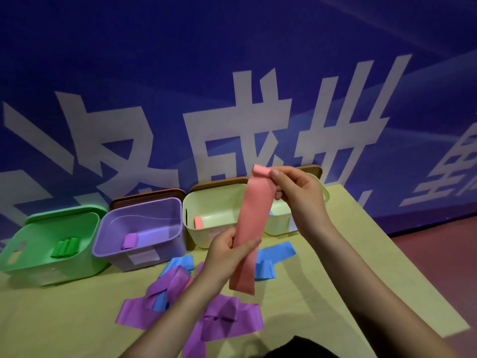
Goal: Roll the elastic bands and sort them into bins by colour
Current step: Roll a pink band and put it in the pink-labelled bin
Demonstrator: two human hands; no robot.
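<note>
A pink elastic band (251, 228) hangs upright in the air in front of the bins. My right hand (296, 195) pinches its top end, where a small roll has formed. My left hand (229, 250) grips the band lower down, thumb across its front. Behind stand a green bin (31, 254) with green rolls (65, 248), a purple bin (108, 244) with a purple roll (130, 241), a cream bin (196, 236) with a pink roll (198, 222), and a second cream bin (276, 226), mostly hidden by my right hand.
Loose purple bands (227, 321) and blue bands (277, 254) lie tangled on the yellow table (64, 319) below my hands. Brown lids (147, 196) lean behind the bins against a blue wall with white characters. The table's right edge runs diagonally beside a reddish floor (438, 267).
</note>
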